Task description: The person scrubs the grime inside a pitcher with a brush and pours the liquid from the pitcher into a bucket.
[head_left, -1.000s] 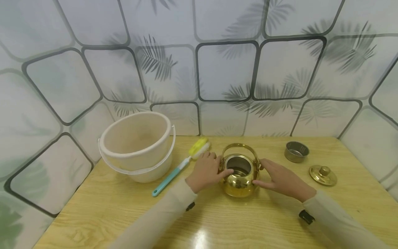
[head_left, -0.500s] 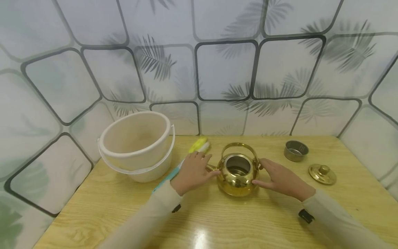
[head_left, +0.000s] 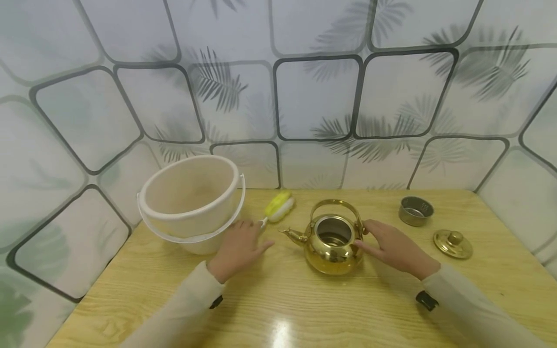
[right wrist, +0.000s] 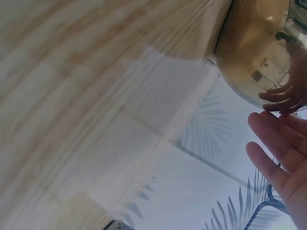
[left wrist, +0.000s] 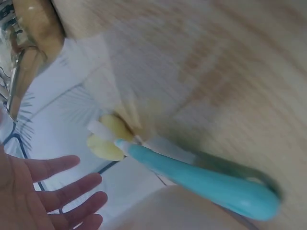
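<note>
A gold kettle (head_left: 332, 253) without its lid stands upright on the table, spout to the left and handle raised. My right hand (head_left: 393, 249) rests at its right side; in the right wrist view the fingertips (right wrist: 256, 122) lie close against the shiny body. To the left, my left hand (head_left: 237, 249) is over the handle of a sponge brush (head_left: 280, 207) with a yellow and white head. In the left wrist view the turquoise brush handle (left wrist: 201, 182) is apart from the spread, straight fingers (left wrist: 72, 196).
A white bucket (head_left: 191, 212) with a wire-like handle stands just left of the brush. At the right are a metal strainer cup (head_left: 415, 212) and the gold kettle lid (head_left: 452, 244). A patterned wall (head_left: 317, 101) runs behind the wooden table (head_left: 304, 309).
My left hand has let go of the kettle and moved left to above the brush handle, uncovering the spout. My right hand stays at the kettle, its thumb slightly higher.
</note>
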{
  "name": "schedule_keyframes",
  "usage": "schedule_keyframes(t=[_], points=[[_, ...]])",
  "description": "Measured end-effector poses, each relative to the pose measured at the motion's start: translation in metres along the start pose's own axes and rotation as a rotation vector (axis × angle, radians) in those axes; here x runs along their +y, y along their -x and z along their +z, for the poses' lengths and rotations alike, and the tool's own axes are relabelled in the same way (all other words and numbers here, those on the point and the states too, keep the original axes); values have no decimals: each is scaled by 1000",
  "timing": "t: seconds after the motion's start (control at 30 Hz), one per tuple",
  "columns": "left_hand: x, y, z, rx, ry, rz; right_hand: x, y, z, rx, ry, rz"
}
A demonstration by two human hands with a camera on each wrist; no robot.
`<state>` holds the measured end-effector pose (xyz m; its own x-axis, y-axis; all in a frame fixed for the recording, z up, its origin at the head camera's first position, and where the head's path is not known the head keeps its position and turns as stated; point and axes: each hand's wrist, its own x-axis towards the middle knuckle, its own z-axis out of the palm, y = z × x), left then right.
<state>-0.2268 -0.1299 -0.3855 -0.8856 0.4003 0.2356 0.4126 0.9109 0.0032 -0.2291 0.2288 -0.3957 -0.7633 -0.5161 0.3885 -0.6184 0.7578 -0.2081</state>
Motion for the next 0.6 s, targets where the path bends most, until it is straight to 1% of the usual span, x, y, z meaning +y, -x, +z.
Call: schedule_keyframes(t=[0.1, 0.2, 0.27, 0.33, 0.4, 0.5, 0.6], points=[[-5, 6, 2, 18, -2, -23, -1, -2, 1, 17, -1, 11], [-7, 10, 4, 54, -23, -19, -2, -4, 1, 32, 6, 29], [-8, 12, 6, 73, -30, -10, -4, -5, 2, 55, 33, 32], [-8, 14, 8, 84, -50, -8, -5, -7, 2, 97, 76, 21], [-8, 14, 11, 86, -90, -9, -6, -9, 2, 145, 129, 6], [-9, 15, 16, 107, -179, 0, -6, -12, 3, 212, 215, -17], [-10, 14, 21, 157, -261, 14, -5, -14, 4, 251, 300, -33]])
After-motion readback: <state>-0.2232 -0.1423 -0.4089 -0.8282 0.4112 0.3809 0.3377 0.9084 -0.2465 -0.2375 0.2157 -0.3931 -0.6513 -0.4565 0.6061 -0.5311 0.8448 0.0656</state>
